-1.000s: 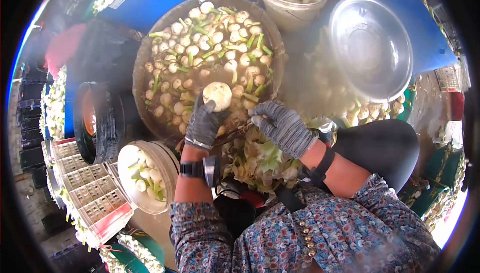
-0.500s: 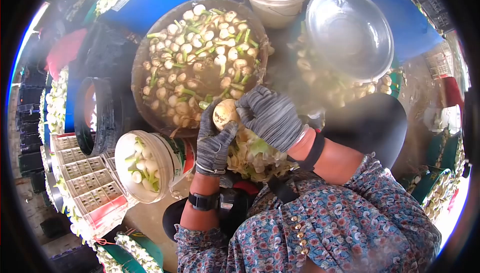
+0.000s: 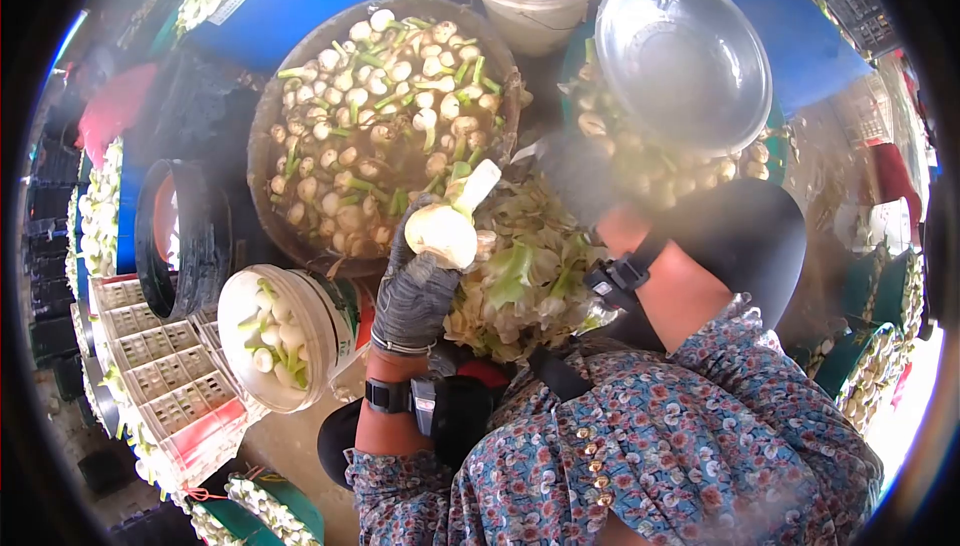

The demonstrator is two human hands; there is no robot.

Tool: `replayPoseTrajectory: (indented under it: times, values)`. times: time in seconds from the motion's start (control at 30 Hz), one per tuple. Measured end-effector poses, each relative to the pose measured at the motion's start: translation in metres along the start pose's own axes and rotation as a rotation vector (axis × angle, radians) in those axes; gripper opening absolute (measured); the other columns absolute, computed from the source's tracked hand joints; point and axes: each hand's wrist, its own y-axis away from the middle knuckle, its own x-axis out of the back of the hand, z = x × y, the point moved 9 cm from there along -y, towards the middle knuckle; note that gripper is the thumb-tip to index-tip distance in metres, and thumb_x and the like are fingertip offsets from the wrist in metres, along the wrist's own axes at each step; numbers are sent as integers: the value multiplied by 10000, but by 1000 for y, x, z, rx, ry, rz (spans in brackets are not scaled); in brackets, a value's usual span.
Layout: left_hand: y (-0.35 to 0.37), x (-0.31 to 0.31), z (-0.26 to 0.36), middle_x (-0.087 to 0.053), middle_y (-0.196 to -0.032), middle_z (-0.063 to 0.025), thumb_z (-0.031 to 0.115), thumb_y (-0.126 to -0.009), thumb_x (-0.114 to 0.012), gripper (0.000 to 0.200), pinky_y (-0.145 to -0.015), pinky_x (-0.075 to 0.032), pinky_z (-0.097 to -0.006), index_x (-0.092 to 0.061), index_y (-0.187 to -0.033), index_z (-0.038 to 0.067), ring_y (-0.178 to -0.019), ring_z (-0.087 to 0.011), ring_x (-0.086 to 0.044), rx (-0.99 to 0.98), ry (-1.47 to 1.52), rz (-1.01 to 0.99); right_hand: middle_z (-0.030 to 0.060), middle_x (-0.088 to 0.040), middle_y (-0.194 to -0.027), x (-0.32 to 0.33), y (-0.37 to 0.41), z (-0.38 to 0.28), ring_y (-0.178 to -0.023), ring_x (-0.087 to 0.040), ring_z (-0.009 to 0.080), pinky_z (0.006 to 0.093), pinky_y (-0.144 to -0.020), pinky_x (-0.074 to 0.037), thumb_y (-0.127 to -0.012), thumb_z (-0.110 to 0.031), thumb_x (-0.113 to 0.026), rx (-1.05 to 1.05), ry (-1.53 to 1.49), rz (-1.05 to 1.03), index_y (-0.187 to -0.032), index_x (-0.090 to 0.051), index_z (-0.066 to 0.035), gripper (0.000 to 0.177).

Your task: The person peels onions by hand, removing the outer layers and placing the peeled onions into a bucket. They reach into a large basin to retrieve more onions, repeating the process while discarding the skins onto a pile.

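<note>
My left hand (image 3: pixel 413 291), in a dark grey glove, is closed around a whitish bulb (image 3: pixel 445 234) with a short, thick pale-green stem pointing up. Gloved as well, my right hand (image 3: pixel 582 178) is a hazy smear to the right of the bulb, apart from it. Its fingers cannot be made out; a thin pale sliver shows at its left side. Below and between the hands lies a heap of pale-green leafy peelings (image 3: pixel 520 286). Beyond my left hand stands a large round tub (image 3: pixel 262 161) of murky water, full of bulbs and cut green stems.
A white bucket (image 3: pixel 316 331) of trimmed bulbs lies tilted at left, beside a plastic crate (image 3: pixel 165 361) and a black ring-shaped container (image 3: pixel 203 246). At the back is another white bucket (image 3: pixel 545 16). A metal basin (image 3: pixel 690 61) rests over piled bulbs (image 3: pixel 690 171) at right.
My right hand has moved away from the bulb, up and to the right. In my left hand the bulb has turned, so its stem now points up and right.
</note>
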Motion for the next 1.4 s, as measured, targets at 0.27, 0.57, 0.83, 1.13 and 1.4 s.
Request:
replayPoseTrajectory:
  times: [0.27,0.57,0.83,1.13,1.4]
  values:
    - [-11,16,-6,-560,-1234,-109,388,-835,-744,713,-932,-517,-341,-435,-1381,49,-1095,-213,-591,4,-173,-18,75,-659,-1117,40,63,-140,-1107,-593,300,434,-1017,-429,-872,-209,-647,783,40,87,-1101,-685,-125,247]
    - [-9,16,-20,-589,-1172,-74,329,-802,-789,728,-938,-490,-312,-440,-1378,52,-1066,-172,-578,82,-287,-56,94,-665,-929,-2,67,-125,-954,-629,294,417,-884,-485,-881,-260,-624,770,35,-96,-1021,-702,-129,208]
    - [-1,5,-28,-560,-1237,-76,272,-784,-813,811,-970,-467,-326,-387,-1437,49,-1139,-182,-537,140,-420,-164,160,-673,-861,-28,56,-96,-858,-647,362,436,-768,-522,-910,-274,-605,415,-64,-339,-956,-641,-87,196]
    - [0,-12,-26,-487,-1337,-100,274,-772,-804,950,-1021,-422,-340,-248,-1508,52,-1193,-202,-499,22,-956,-285,185,-671,-910,-57,51,-58,-871,-659,358,423,-758,-520,-900,-215,-632,206,-22,-372,-1061,-633,-57,225]
    - [-3,4,-15,-456,-1364,-100,288,-711,-830,1025,-1087,-358,-353,-236,-1524,93,-1269,-220,-441,40,-648,-253,172,-651,-1137,-56,67,-68,-1072,-629,286,384,-907,-500,-920,-356,-663,506,-136,-637,-1217,-606,-19,454]
